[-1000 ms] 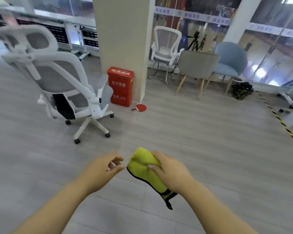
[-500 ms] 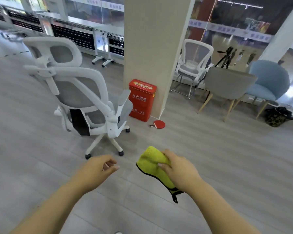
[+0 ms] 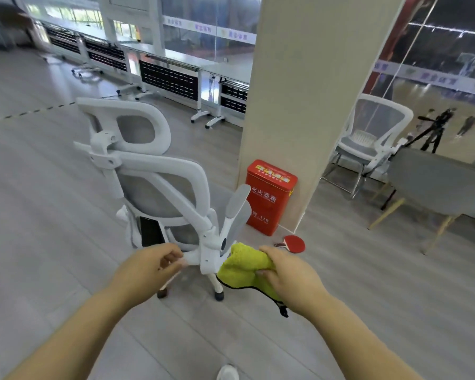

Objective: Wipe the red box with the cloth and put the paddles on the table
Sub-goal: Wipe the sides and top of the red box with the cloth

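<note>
A red metal box (image 3: 269, 197) with white lettering stands on the floor against a beige pillar (image 3: 307, 100). A red paddle (image 3: 293, 244) lies on the floor just right of the box. My right hand (image 3: 288, 278) is closed on a yellow-green cloth (image 3: 243, 267) with black edging, held in front of me, well short of the box. My left hand (image 3: 151, 266) hovers beside it with fingers loosely curled and nothing in them. Only one paddle is visible.
A white mesh office chair (image 3: 159, 187) on casters stands between me and the red box, close to my hands. White desks (image 3: 176, 64) line the back wall. A white chair (image 3: 373, 144) and a grey chair (image 3: 433, 187) stand right of the pillar.
The view has come closer to the office chair, box and paddle and turned left. Both hands stay in front of me, the right still holding the cloth.
</note>
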The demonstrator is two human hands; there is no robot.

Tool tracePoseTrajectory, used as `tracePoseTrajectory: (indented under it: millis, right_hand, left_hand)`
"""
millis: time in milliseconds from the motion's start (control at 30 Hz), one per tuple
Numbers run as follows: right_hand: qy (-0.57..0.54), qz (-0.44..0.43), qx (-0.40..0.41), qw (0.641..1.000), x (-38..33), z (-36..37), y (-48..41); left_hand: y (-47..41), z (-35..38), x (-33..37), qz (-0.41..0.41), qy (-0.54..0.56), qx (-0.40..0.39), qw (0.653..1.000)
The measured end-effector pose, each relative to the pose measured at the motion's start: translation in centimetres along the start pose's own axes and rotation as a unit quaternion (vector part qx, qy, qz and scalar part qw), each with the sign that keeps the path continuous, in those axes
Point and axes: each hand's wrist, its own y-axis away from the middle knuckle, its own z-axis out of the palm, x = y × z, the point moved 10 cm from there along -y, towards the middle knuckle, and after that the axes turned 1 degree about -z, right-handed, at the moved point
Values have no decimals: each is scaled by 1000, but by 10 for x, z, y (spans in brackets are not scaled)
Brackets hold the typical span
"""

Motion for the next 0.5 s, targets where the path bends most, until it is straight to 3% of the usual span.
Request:
tracePoseTrajectory:
  millis: [267,500]
  right_hand:
    - [2,-109,-34,993,-32,-13,-143]
    - [89,-226,-19,970,-83,-4,-222]
  left_hand:
    - [-85,-54,-43,-83,16,76,994]
    - [-116,-100,-98,-144,69,128,979]
